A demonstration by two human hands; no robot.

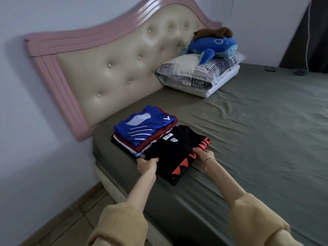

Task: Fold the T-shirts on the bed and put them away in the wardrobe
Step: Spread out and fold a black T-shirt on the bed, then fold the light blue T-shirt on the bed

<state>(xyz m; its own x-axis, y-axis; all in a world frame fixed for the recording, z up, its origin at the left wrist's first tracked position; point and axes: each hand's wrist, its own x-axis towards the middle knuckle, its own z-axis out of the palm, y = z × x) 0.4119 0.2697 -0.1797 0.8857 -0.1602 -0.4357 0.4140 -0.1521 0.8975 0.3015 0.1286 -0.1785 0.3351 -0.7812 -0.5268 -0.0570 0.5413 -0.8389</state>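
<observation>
Black T-shirt [177, 153] partly folded, lower stack [142, 132] shirts hidden

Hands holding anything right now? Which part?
Both grip the folded black T-shirt with orange lettering: left hand pinches its left edge beside the stack of folded shirts, right hand pinches its right edge at the lettering.

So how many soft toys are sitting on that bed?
2 that I can see: a blue whale plush lying on the stacked pillows by the headboard, and a brown plush resting on top of the whale. Others could be hidden behind them.
</observation>
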